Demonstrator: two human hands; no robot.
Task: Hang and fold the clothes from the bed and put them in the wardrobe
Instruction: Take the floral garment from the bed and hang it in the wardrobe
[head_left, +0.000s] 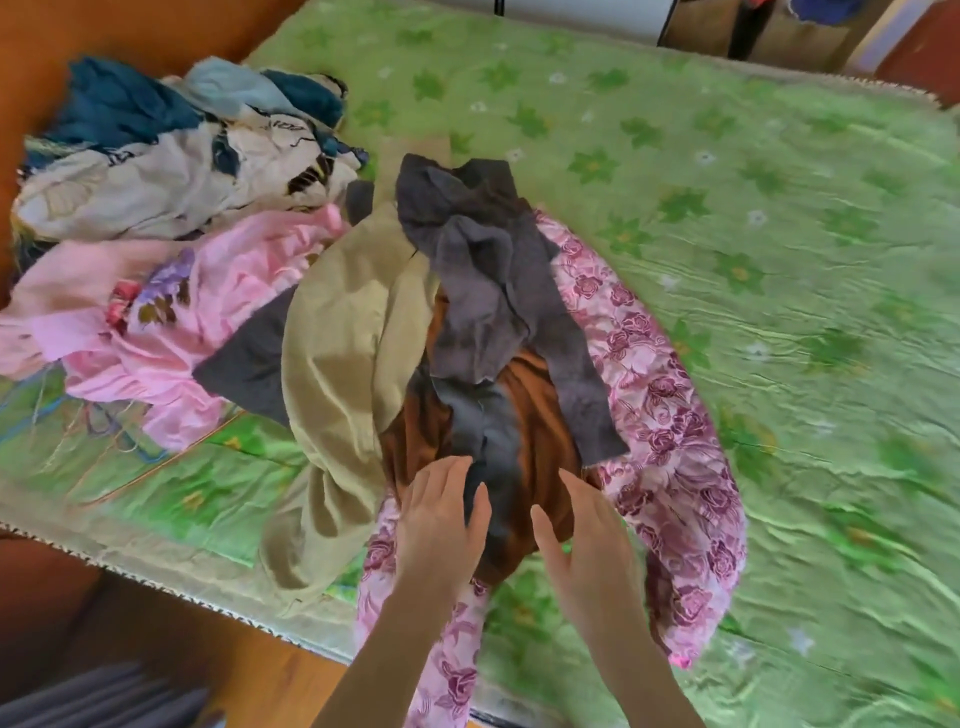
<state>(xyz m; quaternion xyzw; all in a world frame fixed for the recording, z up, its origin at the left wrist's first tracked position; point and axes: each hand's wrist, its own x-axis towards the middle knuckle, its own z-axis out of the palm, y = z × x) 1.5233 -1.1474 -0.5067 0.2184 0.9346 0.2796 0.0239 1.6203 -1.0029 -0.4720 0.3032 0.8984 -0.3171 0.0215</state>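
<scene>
Green floral quilted bedspread (727, 234) is seen covering the bed, with a heap of clothes piled on its left and near side. At the far left a cream patterned cloth (156, 187) is lain over dark teal fabric (119, 104); just nearer, a crumpled pale pink garment with a flower print (208, 280) is spread. In the middle of the heap an olive-tan garment (343, 353) is draped beside a dark grey knitted garment (493, 270), which is laid across a rust-brown garment (540, 415). All three are bedded on a pink rose-patterned satin cloth (670, 415) that is trailed over the near edge of the bed. Left hand (441, 519) is held with fingers straight and slightly spread, fingertips touching the lower end of the grey knit. Right hand (587, 540) is likewise spread, fingers extended, resting at the near edge of the rust-brown garment; nothing is pinched by either. Brown wooden floor (156, 649) is visible below the bed edge.
</scene>
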